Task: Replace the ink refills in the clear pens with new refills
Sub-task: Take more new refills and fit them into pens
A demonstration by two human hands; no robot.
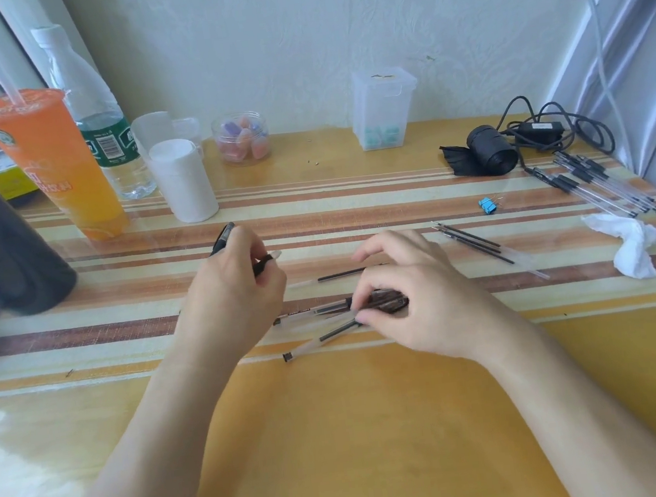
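My left hand [237,295] grips a dark pen part [223,237] just above the striped counter [379,426], its fingers curled round it. My right hand [426,302] pinches the clear pens [309,311] lying mid-counter between thumb and forefinger, the other fingers lifted. One loose refill [339,274] lies just beyond them. More refills [477,245] rest to the right, a bundle of pens [605,188] sits near the far edge beside a crumpled tissue [631,250], and an orange drink [51,165] stands at left.

Single head-worn, wide-angle view.
The tabletop [379,426] is seen from above, close, facing forward and down; the wall fills the upper frame.
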